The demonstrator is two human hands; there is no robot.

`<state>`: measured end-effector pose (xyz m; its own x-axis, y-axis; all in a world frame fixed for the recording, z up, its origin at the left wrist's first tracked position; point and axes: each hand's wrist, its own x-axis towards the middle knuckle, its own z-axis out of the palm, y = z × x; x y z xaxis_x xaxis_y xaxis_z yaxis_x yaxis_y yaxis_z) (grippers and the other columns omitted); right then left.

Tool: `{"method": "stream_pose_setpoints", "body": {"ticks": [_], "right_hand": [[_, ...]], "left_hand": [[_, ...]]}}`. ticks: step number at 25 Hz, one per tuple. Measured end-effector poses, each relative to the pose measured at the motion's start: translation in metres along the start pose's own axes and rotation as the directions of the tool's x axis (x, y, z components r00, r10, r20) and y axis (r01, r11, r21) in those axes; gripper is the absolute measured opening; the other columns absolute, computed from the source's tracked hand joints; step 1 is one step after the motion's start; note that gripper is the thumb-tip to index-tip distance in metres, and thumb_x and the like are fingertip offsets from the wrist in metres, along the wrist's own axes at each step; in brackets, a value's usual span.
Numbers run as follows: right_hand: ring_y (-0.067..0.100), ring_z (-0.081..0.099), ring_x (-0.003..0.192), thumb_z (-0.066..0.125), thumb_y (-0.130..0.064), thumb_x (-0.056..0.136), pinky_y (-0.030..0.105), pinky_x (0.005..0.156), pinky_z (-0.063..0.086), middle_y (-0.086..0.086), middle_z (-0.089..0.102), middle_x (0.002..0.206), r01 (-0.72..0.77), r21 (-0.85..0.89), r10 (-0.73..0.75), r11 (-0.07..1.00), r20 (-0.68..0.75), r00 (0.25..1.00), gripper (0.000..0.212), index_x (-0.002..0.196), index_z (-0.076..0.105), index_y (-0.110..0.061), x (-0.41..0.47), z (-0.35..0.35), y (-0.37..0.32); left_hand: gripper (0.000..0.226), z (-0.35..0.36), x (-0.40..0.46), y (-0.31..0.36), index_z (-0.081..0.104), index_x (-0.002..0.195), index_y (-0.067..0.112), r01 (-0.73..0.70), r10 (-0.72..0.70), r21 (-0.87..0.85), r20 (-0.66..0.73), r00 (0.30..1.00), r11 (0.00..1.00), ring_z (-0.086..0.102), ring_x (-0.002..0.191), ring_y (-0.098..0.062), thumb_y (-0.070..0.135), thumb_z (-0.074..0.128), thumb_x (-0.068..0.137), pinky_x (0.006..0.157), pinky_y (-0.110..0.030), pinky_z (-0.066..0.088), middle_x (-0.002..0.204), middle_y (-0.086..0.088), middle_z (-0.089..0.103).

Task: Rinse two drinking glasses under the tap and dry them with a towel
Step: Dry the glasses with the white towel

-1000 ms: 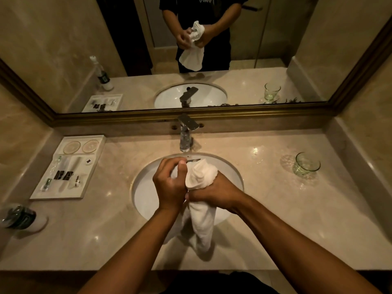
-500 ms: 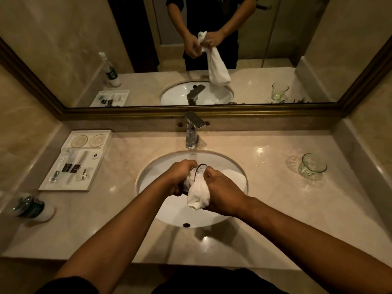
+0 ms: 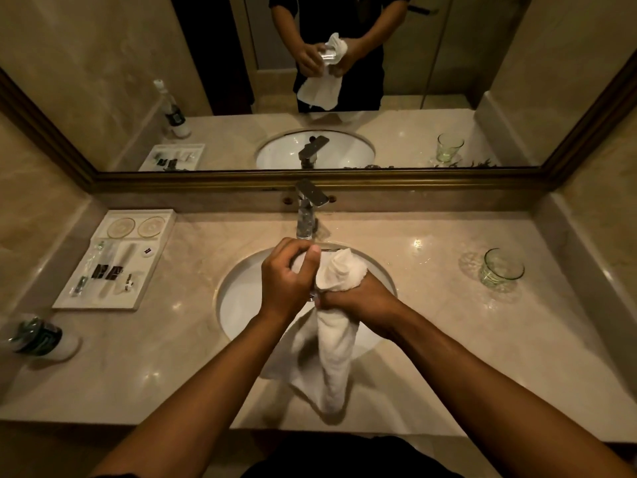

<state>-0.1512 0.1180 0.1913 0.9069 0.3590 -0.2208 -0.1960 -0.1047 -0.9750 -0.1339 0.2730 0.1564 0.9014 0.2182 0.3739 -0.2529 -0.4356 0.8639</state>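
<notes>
Over the white sink basin [image 3: 238,305], my left hand [image 3: 287,277] grips a clear drinking glass that is almost wholly hidden by fingers and cloth; the mirror reflection shows it in that hand. My right hand [image 3: 358,300] grips a white towel [image 3: 336,339], with one end bunched against the glass and the rest hanging down toward the counter's front edge. A second glass [image 3: 501,269], green-tinted, stands upright on the counter at the right. The chrome tap [image 3: 306,215] stands behind my hands with no water visible.
A white amenity tray [image 3: 113,260] with small packets and two coasters lies at the left of the marble counter [image 3: 431,322]. A bottle [image 3: 36,336] stands at the far left edge. A framed mirror [image 3: 310,181] runs along the back wall.
The towel went from a small wad at the glass to a long hanging strip. My hands have shifted slightly over the basin and still work cloth against glass.
</notes>
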Motion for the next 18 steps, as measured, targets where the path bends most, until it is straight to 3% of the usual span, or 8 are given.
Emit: {"method": "stream_pose_setpoints", "body": {"ticks": [2,5,7,8,10,13,15,18], "right_hand": [[0.025,0.071,0.101,0.078,-0.009,0.066,0.043,0.09,0.058,0.006,0.076,0.104,0.033,-0.059,-0.032,0.998,0.02,0.999,0.041,0.105,0.071,-0.018,0.003,0.001,0.002],[0.024,0.07,0.098,0.078,-0.014,0.063,0.043,0.088,0.058,0.006,0.075,0.104,0.127,-0.236,-0.119,0.964,0.047,0.992,0.041,0.103,0.071,-0.016,0.009,0.001,0.007],[0.016,0.063,0.105,0.08,-0.018,0.065,0.03,0.092,0.054,-0.001,0.066,0.117,0.187,-0.465,-0.148,0.865,0.119,0.982,0.055,0.117,0.065,-0.019,0.01,-0.001,0.011],[0.011,0.058,0.105,0.081,-0.018,0.067,0.023,0.09,0.05,-0.006,0.058,0.121,0.223,-0.592,-0.159,0.775,0.159,0.974,0.059,0.123,0.062,-0.021,0.01,-0.002,0.013],[0.012,0.054,0.101,0.082,-0.022,0.071,0.022,0.081,0.049,-0.006,0.054,0.117,0.339,-0.747,-0.212,0.572,0.265,0.941,0.05,0.118,0.065,-0.021,0.012,-0.006,0.017],[0.024,0.057,0.096,0.084,-0.027,0.071,0.036,0.07,0.052,0.003,0.068,0.097,0.588,-0.768,-0.359,0.253,0.49,0.795,0.027,0.094,0.071,-0.02,0.015,-0.013,0.021],[0.025,0.052,0.084,0.083,-0.021,0.069,0.036,0.062,0.047,0.001,0.067,0.083,0.655,-0.749,-0.418,0.1,0.565,0.711,0.02,0.082,0.067,-0.019,0.017,-0.02,0.021],[0.022,0.048,0.088,0.08,-0.025,0.077,0.028,0.069,0.036,-0.006,0.073,0.099,0.689,-0.719,-0.509,-0.092,0.628,0.588,0.017,0.092,0.072,-0.021,0.019,-0.033,0.014]], "left_hand": [[0.024,0.003,0.006,0.005,0.073,0.081,0.008,0.051,-0.052,-0.018,-0.065,0.997,0.999,0.066,0.076,-0.025,0.026,0.061,0.093,0.068,-0.034,0.051,0.078,-0.005,0.072],[0.029,0.008,0.015,0.008,0.055,0.053,0.018,0.362,-0.37,-0.149,-0.024,0.929,0.92,0.045,0.058,-0.026,0.024,0.06,0.08,0.059,-0.037,0.04,0.052,0.005,0.053],[0.031,0.006,0.02,0.011,0.049,0.05,0.018,0.593,-0.599,-0.216,0.044,0.799,0.776,0.04,0.059,-0.021,0.018,0.062,0.078,0.061,-0.039,0.035,0.05,0.004,0.045],[0.029,0.004,0.021,0.012,0.051,0.052,0.017,0.704,-0.705,-0.238,0.098,0.703,0.669,0.042,0.058,-0.022,0.015,0.062,0.078,0.06,-0.037,0.035,0.052,0.001,0.048],[0.025,-0.001,0.019,0.012,0.054,0.056,0.016,0.878,-0.836,-0.182,0.27,0.478,0.443,0.046,0.047,-0.023,0.014,0.06,0.08,0.052,-0.026,0.038,0.054,-0.003,0.052],[0.02,-0.008,0.017,0.005,0.051,0.065,0.018,0.962,-0.829,0.024,0.513,0.222,0.273,0.038,0.033,-0.014,0.022,0.055,0.084,0.035,-0.013,0.029,0.055,0.0,0.043],[0.023,-0.014,0.018,0.001,0.049,0.064,0.017,0.961,-0.784,0.113,0.605,0.136,0.254,0.034,0.032,-0.011,0.022,0.049,0.086,0.034,-0.011,0.02,0.051,0.001,0.042],[0.026,-0.021,0.015,0.011,0.054,0.056,0.016,0.976,-0.694,0.133,0.719,0.025,0.173,0.042,0.033,-0.011,0.026,0.054,0.08,0.033,-0.012,0.012,0.047,0.0,0.049]]}}
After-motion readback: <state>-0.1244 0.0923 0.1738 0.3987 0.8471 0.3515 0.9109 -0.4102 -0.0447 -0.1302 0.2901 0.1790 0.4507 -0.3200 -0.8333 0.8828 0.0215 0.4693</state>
